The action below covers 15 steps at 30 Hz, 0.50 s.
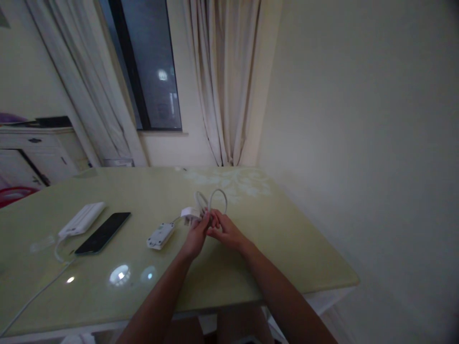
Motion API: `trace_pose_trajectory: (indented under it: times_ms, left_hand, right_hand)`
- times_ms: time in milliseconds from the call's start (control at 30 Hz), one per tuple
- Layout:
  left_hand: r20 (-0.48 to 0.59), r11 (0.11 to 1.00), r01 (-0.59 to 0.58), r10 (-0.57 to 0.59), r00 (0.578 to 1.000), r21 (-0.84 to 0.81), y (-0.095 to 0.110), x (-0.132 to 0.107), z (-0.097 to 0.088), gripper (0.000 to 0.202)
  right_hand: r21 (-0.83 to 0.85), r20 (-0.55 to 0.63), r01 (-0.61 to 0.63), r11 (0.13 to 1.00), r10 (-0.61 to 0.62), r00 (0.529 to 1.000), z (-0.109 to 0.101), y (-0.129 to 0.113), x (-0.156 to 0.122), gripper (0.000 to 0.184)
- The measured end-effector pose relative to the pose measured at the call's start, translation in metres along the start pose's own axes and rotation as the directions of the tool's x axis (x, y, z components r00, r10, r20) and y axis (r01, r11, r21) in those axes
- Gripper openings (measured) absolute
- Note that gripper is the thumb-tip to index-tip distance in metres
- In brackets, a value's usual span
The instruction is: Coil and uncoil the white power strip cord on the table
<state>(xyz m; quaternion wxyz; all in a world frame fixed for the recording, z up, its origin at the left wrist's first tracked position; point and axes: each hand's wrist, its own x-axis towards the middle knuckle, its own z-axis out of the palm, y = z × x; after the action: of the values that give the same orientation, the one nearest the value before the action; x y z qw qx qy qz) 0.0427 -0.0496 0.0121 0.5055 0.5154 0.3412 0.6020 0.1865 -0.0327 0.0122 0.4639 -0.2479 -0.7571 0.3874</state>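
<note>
Both my hands meet over the middle of a pale green table. My left hand is closed around a white plug adapter and the start of a white cable that loops up behind my fingers. My right hand pinches the same cable close to the left hand. A small white box-shaped device lies flat just left of my left hand, apart from it; a thin wire seems to run from it towards the adapter.
A black phone and a white power bank lie at the table's left, with a white lead trailing to the front left edge. A wall stands close on the right. Curtains, a window and a white cabinet stand behind.
</note>
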Motion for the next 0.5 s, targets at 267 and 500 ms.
trace_pose_trajectory:
  times_ms: [267,500]
  left_hand:
    - [-0.060,0.933,0.000,-0.023,0.998,-0.359,0.004,0.010,0.000,0.028]
    - [-0.154,0.956,-0.005,-0.041,0.987,-0.292,-0.001,0.013,-0.006,0.036]
  right_hand:
    - [-0.041,-0.013,-0.029,0.999,0.028,1.000,0.008,0.010,0.003,0.048]
    - [-0.192,0.017,-0.084,0.978,0.088,0.996,0.007,0.007,0.007,0.021]
